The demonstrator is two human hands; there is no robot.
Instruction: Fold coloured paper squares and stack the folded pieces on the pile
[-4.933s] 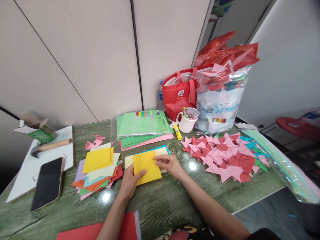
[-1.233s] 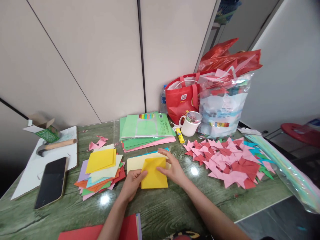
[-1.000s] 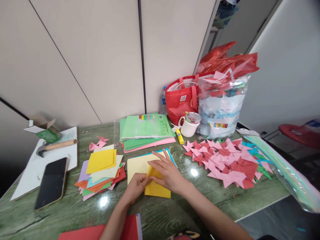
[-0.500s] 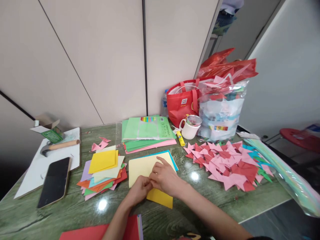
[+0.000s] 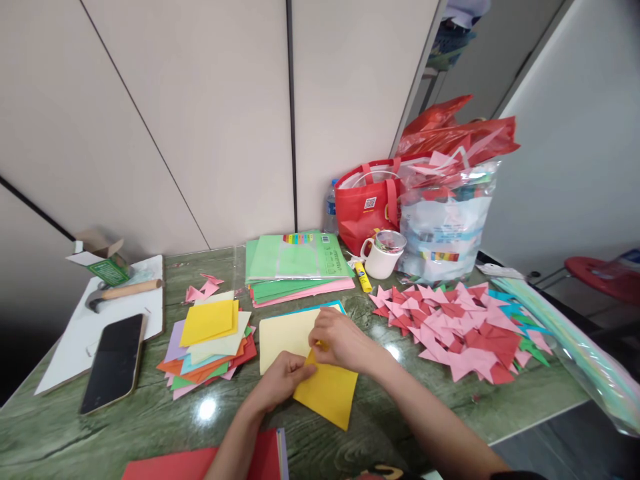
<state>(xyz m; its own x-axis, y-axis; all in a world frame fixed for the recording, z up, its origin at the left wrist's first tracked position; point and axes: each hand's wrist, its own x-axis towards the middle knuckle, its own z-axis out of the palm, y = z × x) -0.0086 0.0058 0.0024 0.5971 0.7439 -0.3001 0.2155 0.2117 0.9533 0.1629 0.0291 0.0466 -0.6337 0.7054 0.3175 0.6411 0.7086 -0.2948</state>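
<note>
Green wood-grained tabletop lies below the yellow paper sheet, which slants nearward and right from the grip. Left hand clamps its left edge, thumb uppermost; right hand seemingly pinches the half-hidden far corner. Cream paper lies just beyond.

Lower centre: plain yellow paper; above it, a cream sheet. Left of centre: paper stack in yellow, cream, lilac, orange, green and red. Right: folded pieces, chiefly pink and red. Tabletop: green with dark, grain-like streaks.
</note>
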